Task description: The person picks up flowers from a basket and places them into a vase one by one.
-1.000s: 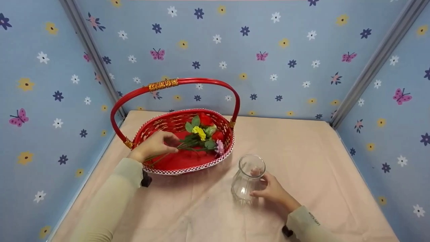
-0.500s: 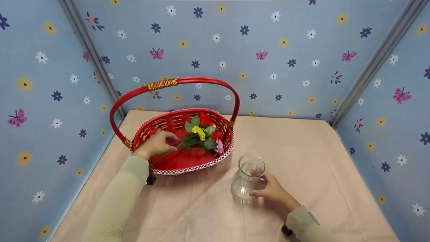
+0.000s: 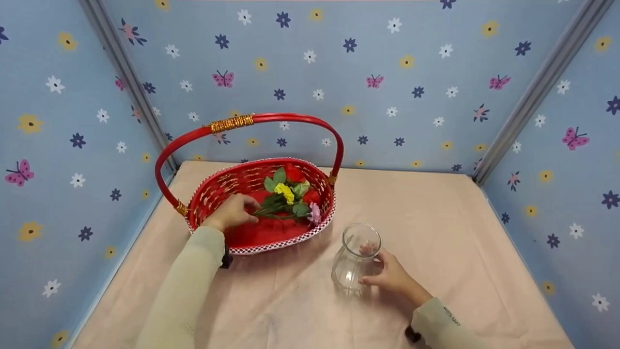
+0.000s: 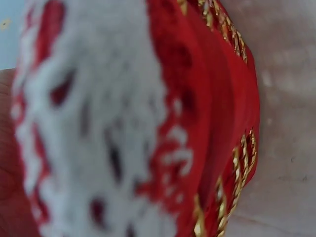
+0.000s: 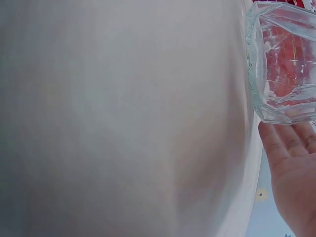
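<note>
In the head view, my left hand (image 3: 233,212) reaches over the near left rim of a red woven basket (image 3: 283,245). Its fingers curl round the green stems of the flowers (image 3: 273,206), thumb facing fingertips; the inner side is hidden. Red roses (image 3: 294,173), a yellow carnation (image 3: 286,193) and a pink flower (image 3: 314,213) lie in the basket's right half. On the cloth, my right hand (image 3: 395,276) holds the clear glass vase (image 3: 345,271), which stands upright; its fingers show through the glass. The vase (image 5: 254,74) meets the fingertips in the right wrist view.
The basket's tall arched handle (image 3: 300,118) rises above the left hand. Its white-and-red rim (image 4: 98,98) fills much of the left wrist view. A pale pink cloth (image 3: 426,203) covers the table, with blue patterned panels (image 3: 368,111) at the back and both sides.
My left hand has shifted slightly right and nearer along the stems, its forearm swinging right. The right hand and vase stay in place, as do the flowers.
</note>
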`<move>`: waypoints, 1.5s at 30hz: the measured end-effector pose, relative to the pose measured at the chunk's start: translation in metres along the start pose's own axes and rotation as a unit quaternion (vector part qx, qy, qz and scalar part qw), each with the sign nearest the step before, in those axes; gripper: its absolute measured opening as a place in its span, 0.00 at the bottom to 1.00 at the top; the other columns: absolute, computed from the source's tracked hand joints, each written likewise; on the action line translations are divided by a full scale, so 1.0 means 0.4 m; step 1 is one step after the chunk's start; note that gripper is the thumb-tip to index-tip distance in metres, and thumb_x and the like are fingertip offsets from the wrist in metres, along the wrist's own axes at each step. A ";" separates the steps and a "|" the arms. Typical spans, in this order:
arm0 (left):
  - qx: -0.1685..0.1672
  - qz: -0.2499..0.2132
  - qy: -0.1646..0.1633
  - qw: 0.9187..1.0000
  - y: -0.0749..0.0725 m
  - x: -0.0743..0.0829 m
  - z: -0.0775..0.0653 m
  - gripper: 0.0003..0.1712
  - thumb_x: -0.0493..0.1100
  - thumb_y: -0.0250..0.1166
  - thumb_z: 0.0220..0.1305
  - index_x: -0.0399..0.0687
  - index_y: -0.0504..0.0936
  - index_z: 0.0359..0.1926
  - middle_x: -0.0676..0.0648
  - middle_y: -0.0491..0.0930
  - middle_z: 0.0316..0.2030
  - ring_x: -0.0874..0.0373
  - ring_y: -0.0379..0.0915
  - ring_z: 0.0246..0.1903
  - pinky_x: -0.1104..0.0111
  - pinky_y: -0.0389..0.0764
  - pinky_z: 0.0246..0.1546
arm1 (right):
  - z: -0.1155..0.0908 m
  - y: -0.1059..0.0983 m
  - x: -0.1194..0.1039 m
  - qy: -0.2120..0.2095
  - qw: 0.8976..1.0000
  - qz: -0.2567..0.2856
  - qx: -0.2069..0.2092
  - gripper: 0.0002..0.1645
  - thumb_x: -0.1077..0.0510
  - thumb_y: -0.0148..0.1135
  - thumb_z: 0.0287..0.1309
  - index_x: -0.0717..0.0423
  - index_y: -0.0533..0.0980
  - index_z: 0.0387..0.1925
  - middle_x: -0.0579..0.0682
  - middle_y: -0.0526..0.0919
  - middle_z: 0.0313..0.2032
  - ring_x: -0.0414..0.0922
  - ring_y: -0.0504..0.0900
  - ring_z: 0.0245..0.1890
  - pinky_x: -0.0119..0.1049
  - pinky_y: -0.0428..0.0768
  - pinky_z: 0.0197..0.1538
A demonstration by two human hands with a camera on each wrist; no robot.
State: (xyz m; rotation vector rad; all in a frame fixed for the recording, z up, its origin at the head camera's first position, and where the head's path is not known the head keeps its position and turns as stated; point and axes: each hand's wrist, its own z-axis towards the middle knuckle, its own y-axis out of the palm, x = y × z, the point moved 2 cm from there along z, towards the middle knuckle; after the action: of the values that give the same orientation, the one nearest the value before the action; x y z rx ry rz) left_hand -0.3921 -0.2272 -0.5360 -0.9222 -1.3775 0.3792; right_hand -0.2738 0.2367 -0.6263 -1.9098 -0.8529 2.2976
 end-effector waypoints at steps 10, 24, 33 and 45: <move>0.001 0.010 0.005 1.000 0.031 -0.007 0.011 0.16 0.34 0.74 0.68 0.36 0.90 0.55 0.36 0.89 0.55 0.39 0.83 0.60 0.43 0.81 0.67 | -0.001 0.002 -0.008 0.001 1.000 0.011 -0.007 0.51 0.61 0.86 0.50 0.70 0.70 0.73 0.68 0.77 0.72 0.70 0.71 0.75 0.59 0.73 0.76; 0.005 0.027 0.012 1.000 0.039 -0.028 0.014 0.08 0.36 0.73 0.70 0.39 0.93 0.47 0.38 0.90 0.48 0.41 0.84 0.53 0.44 0.84 0.60 | -0.002 0.007 -0.012 0.005 1.000 0.023 -0.006 0.51 0.62 0.86 0.49 0.71 0.70 0.72 0.70 0.76 0.71 0.70 0.72 0.75 0.58 0.73 0.76; -0.011 0.023 0.012 1.000 0.029 -0.016 0.009 0.04 0.35 0.73 0.70 0.42 0.94 0.42 0.41 0.92 0.44 0.48 0.86 0.44 0.48 0.87 0.53 | -0.005 0.007 -0.014 0.013 1.000 0.016 -0.003 0.52 0.60 0.86 0.49 0.69 0.70 0.73 0.68 0.77 0.71 0.69 0.73 0.75 0.58 0.74 0.76; -0.053 0.031 0.024 0.998 0.025 0.005 0.002 0.04 0.35 0.75 0.68 0.38 0.94 0.41 0.42 0.92 0.41 0.54 0.86 0.39 0.52 0.89 0.48 | -0.002 0.004 -0.013 0.000 1.000 0.027 -0.013 0.52 0.64 0.85 0.51 0.72 0.68 0.74 0.74 0.74 0.72 0.74 0.73 0.73 0.62 0.74 0.74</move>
State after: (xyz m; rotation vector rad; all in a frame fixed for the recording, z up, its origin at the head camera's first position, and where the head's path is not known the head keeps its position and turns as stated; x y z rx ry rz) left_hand -0.3896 -0.2194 -0.5423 -1.0564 -1.3376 0.3319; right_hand -0.2712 0.2338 -0.6224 -1.9678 -0.8445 2.3283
